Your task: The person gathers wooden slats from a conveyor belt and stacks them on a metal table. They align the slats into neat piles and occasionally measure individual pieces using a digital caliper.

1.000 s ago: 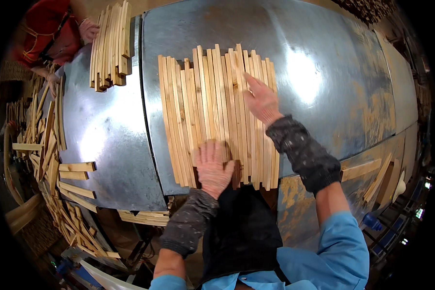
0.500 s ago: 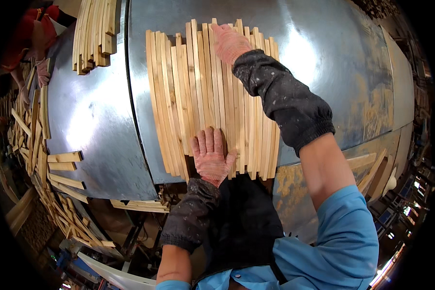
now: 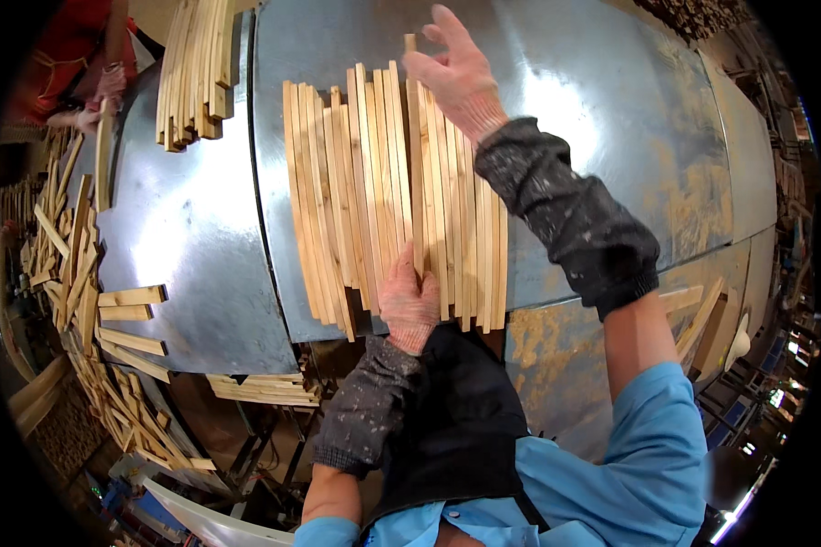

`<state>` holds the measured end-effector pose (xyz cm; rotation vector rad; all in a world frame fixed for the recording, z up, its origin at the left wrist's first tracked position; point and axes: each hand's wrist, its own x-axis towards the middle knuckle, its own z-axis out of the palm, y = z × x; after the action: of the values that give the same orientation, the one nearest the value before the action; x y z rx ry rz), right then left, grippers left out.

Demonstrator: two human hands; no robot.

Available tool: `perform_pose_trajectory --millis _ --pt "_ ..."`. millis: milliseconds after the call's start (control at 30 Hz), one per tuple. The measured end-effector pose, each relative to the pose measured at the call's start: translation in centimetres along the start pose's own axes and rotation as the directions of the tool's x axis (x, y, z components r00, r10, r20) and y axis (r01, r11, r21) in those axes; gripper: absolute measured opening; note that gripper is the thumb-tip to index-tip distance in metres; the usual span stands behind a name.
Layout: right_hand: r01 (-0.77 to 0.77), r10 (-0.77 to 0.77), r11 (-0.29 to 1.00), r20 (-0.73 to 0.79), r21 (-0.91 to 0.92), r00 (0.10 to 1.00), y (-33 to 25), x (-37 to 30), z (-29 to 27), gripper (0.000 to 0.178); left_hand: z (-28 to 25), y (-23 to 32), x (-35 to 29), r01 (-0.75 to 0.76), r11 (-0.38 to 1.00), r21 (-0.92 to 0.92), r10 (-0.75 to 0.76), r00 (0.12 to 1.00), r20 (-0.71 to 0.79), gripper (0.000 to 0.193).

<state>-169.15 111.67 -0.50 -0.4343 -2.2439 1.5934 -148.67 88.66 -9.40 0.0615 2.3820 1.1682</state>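
Observation:
A row of pale wooden strips [image 3: 328,201] lies side by side on the metal tabletop in front of me. My left hand [image 3: 410,301], in a pinkish knit glove, is at the near ends, with thumb and fingers closed about one wooden strip [image 3: 417,173]. That strip shows a darker side face and juts past its neighbours at the far end. Over the far ends is my right hand [image 3: 456,73], gloved alike, its fingers raised and apart. Its thumb side is close to the jutting strip; whether they touch I cannot tell.
Another bundle of strips [image 3: 192,73] lies at the far left. A co-worker's gloved hands [image 3: 105,96] hold a wood piece there. Loose wooden pieces [image 3: 77,264] are heaped along the left edge. A seam [image 3: 265,219] splits the metal tabletop [image 3: 611,173].
My right hand has lifted off the far ends and opened. My left hand has gone from lying flat to closing on one strip. A gap has formed beside that strip. The co-worker's hands have moved.

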Motion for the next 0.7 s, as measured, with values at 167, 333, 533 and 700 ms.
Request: perform_pose_trajectory --millis 167,333,533,700 --pt "-0.334 0.323 0.817 0.106 0.470 0.940 1.1 -7.0 -4.3 0.087 -1.7 1.7 -1.9 -0.176 0.980 -0.089 0.159 0.973 -0.166 0.066" --pt "-0.669 0.593 0.643 0.311 0.373 0.743 4.2 -17.4 -5.5 0.080 -4.0 -0.3 -3.9 -0.140 0.990 -0.009 0.134 0.964 -0.230 0.066" --pt "-0.805 0.663 0.541 0.464 0.244 0.587 4.3 -28.7 -1.7 0.071 -9.1 -5.6 -10.4 0.050 0.928 -0.370 -0.156 0.952 -0.264 0.054" --pt "-0.857 0.575 0.487 0.677 0.169 0.460 5.6 -35.2 2.5 0.071 -12.8 -14.0 -19.9 0.033 0.468 -0.883 -0.539 0.802 -0.256 0.025"
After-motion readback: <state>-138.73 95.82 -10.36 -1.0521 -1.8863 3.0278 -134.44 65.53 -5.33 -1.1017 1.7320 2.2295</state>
